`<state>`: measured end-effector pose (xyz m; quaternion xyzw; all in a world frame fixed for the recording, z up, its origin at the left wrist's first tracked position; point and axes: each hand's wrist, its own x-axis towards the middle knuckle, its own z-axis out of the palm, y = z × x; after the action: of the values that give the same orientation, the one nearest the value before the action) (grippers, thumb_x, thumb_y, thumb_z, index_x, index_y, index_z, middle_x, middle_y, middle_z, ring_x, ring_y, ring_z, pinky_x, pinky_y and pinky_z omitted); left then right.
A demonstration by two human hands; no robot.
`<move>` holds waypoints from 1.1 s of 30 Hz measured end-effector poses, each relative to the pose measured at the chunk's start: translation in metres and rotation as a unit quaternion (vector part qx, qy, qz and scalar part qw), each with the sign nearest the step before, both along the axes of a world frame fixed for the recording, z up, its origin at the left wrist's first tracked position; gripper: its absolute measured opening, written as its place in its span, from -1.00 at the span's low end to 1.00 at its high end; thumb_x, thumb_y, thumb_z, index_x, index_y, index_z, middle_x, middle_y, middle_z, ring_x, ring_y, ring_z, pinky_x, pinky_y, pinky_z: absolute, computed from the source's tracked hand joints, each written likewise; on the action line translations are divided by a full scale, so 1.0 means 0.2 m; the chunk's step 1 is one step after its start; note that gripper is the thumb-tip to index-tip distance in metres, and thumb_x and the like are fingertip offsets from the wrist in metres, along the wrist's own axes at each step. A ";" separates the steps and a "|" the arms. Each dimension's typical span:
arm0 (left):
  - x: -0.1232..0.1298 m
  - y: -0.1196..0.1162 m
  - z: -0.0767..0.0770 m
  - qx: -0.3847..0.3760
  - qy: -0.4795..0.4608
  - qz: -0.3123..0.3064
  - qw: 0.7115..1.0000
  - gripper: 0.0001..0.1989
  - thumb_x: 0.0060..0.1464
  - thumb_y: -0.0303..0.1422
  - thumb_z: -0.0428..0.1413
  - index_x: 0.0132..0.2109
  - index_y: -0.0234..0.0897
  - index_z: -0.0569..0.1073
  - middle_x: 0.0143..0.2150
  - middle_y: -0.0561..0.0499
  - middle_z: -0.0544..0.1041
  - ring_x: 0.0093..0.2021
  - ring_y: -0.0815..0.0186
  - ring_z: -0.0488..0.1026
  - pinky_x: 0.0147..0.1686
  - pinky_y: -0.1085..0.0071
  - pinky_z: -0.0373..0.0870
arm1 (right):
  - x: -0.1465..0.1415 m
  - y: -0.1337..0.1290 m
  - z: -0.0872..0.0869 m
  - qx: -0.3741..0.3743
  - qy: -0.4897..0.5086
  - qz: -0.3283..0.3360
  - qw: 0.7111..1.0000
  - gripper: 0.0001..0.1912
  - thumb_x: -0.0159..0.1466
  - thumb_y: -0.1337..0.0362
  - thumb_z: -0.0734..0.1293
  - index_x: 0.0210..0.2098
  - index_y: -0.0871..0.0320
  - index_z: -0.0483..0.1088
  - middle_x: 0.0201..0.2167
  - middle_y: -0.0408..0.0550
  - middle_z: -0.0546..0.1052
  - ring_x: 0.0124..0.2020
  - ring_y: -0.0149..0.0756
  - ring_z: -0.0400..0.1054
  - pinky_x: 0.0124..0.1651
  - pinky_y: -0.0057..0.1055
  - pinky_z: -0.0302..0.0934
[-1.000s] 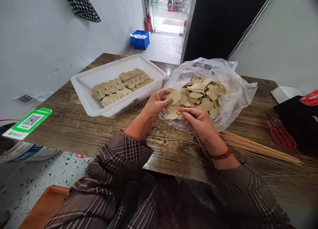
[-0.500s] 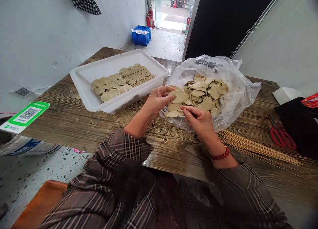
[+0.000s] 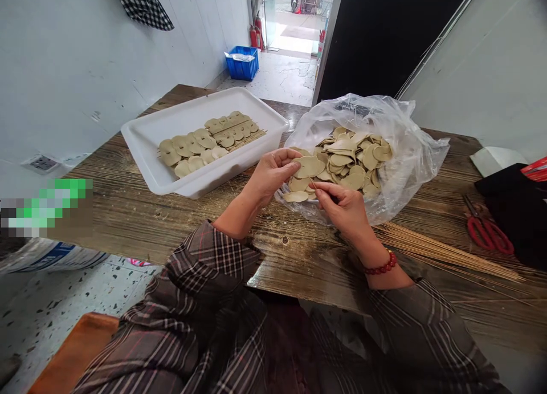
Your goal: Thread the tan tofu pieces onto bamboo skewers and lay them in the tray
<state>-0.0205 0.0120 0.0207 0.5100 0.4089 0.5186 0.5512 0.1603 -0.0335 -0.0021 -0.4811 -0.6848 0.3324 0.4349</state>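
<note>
Between the thumb and fingers of my left hand (image 3: 276,174) is a thin, pale tan round slice (image 3: 310,166), its food kind unclear. My right hand (image 3: 345,207) pinches a thin wooden skewer (image 3: 313,184), whose tip points up at the slice's lower edge; whether it touches cannot be made out. Both hands are over the near left side of a clear plastic bag (image 3: 405,154) that lies spread around a heap of loose slices (image 3: 354,160). To the left, a white tray (image 3: 147,174) holds rows of slices threaded on skewers (image 3: 192,146).
A fan of bare skewers (image 3: 453,254) lies right of my right forearm. Red-handled scissors (image 3: 489,234) rest beside a black box (image 3: 513,211) at the right. The wooden table's (image 3: 284,257) near edge is close to my body. A blue crate (image 3: 243,63) stands on the floor beyond.
Both hands keep nearly the same pose, with the slice in the left and the skewer in the right. The view has shifted very slightly.
</note>
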 end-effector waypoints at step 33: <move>0.03 -0.01 -0.04 -0.023 -0.037 -0.019 0.999 -0.78 -0.13 -0.38 0.30 -0.29 -0.34 0.50 -0.48 0.11 0.44 -0.53 0.53 0.29 -0.56 0.57 0.17 | -0.01 0.01 0.01 0.071 -0.047 -0.039 0.996 -0.78 0.28 0.25 0.30 -0.28 0.17 0.60 -0.38 -0.02 0.64 -0.36 -0.25 0.49 -0.25 -0.36 0.31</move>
<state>-0.0150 0.0091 0.0133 0.4852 0.3898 0.5172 0.5875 0.1585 -0.0321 -0.0010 -0.4908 -0.7066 0.2429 0.4482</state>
